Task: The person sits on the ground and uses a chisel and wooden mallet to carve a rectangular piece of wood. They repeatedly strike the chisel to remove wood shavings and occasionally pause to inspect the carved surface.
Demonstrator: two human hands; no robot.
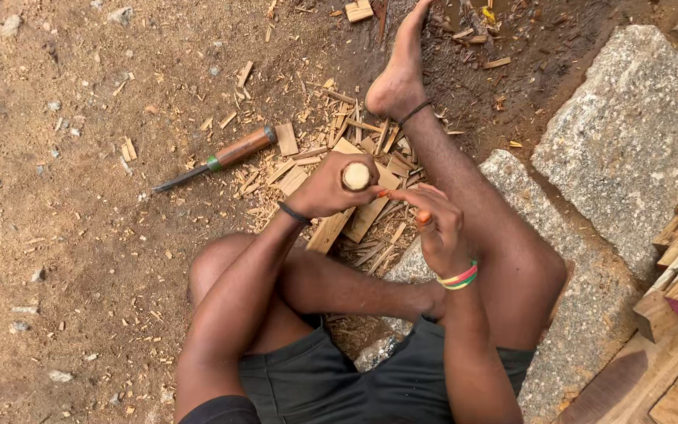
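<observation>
Left hand point(325, 191) was clamped around a pale wooden rod point(356, 176), long axis pointing up at the camera. Right hand point(435, 225), just right of it, pinched a small orange tool point(423, 215).

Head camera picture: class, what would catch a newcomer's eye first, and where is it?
At the centre, the left hand grips a pale round wooden piece, end-on to the camera, while the right hand works beside it. Beneath them lies a heap of wood chips on the dirt, with a wooden-handled chisel left of it.
</observation>
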